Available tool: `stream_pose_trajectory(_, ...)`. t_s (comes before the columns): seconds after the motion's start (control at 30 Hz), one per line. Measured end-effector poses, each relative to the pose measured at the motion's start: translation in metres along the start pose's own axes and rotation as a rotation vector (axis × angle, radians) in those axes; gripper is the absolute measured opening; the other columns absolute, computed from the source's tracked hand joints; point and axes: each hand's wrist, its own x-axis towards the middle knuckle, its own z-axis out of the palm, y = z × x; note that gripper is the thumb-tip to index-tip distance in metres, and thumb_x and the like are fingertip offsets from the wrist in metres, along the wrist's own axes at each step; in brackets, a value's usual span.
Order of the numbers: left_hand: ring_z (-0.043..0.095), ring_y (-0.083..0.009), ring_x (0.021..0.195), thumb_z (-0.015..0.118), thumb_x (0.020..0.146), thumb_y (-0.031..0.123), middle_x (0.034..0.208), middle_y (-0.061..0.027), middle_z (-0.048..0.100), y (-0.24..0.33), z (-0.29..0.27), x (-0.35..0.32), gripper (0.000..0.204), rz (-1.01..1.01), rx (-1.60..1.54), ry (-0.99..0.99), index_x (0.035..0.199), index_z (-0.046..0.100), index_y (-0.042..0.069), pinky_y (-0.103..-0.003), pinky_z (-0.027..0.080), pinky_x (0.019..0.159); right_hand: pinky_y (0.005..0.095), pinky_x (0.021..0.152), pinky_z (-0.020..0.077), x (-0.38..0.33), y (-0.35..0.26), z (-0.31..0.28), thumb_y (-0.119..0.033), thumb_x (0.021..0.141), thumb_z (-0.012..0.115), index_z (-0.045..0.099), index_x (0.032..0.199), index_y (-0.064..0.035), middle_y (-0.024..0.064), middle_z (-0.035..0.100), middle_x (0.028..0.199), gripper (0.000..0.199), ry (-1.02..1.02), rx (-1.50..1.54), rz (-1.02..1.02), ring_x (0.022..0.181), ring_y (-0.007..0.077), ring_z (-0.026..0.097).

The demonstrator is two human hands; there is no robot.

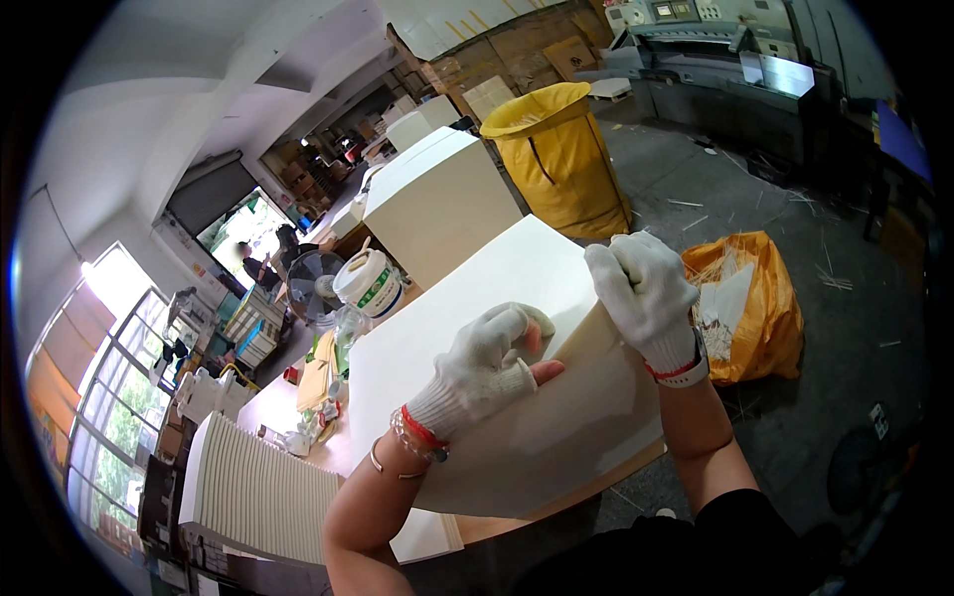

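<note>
"White knit-gloved left hand (484, 366) hung half-curled over the large white sheet (561, 427), near edge of the wooden desk (555, 512)."
"White-gloved right hand (644, 295)?"
"Curled at the sheet's right edge, probably steadying it; pinching, I couldn't tell."

A workshop: large white sheets (427, 343) by the table (263, 402)'s near edge, a bulky machine (701, 91) on a gray floor (661, 164) strewn with scraps (686, 204), a roller shutter (208, 189) above the doorway (223, 234).
</note>
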Motion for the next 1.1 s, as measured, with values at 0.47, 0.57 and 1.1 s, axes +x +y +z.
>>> stream_pose_trajectory(0.47,0.062,-0.0241,0.098,0.085,0.071,0.008,0.108,-0.0107,0.063,-0.002,0.002,0.0,0.046,0.165,0.172,0.041,0.111,0.062,0.005,-0.031,0.048,0.084,0.032,0.054,0.0447,0.0,-0.003,0.003,0.002,0.064,0.07,0.06,0.105,0.0053,0.0072,0.045,0.069,0.042,0.058,0.044,-0.009,0.06,0.0202,0.051)
stream_pose_trajectory(0.57,0.062,-0.0244,0.094,0.082,0.073,0.005,0.104,-0.0105,0.063,-0.003,0.0,0.0,0.045,0.142,0.145,0.032,0.114,0.062,0.005,-0.032,0.047,0.082,0.0321,0.055,0.0454,-0.002,0.0,0.002,0.002,0.065,0.071,0.06,0.106,0.0049,0.0076,0.046,0.07,0.042,0.038,0.035,-0.043,0.061,0.0204,0.052)
stream_pose_trajectory(1.1,0.06,-0.0243,0.091,0.084,0.074,0.013,0.099,-0.0081,0.061,-0.002,0.003,0.002,0.042,0.162,0.153,0.026,0.11,0.063,0.007,-0.034,0.048,0.081,0.0318,0.052,0.0435,-0.003,0.0,0.004,0.002,0.066,0.071,0.059,0.106,0.0063,0.0083,0.046,0.073,0.042,0.051,0.059,-0.032,0.062,0.02,0.051)
